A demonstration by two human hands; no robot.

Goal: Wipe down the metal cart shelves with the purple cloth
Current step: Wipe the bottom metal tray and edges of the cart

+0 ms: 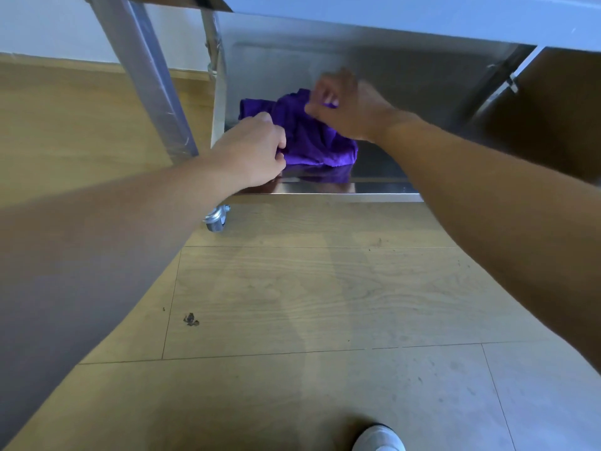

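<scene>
Both hands are on the purple cloth [312,138], bunched up on the cart's bottom shelf [383,170]. Left hand [250,151] pinches its near edge. Right hand [344,105] has its grip curled around the far side.

No text, label, brand or number can be read anywhere in this view. The surfaces carry no legible markings.

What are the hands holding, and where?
The purple cloth, lying on the cart's lower shelf. The left hand pinches its near left edge; the right hand grips its far, bunched-up side.
</scene>
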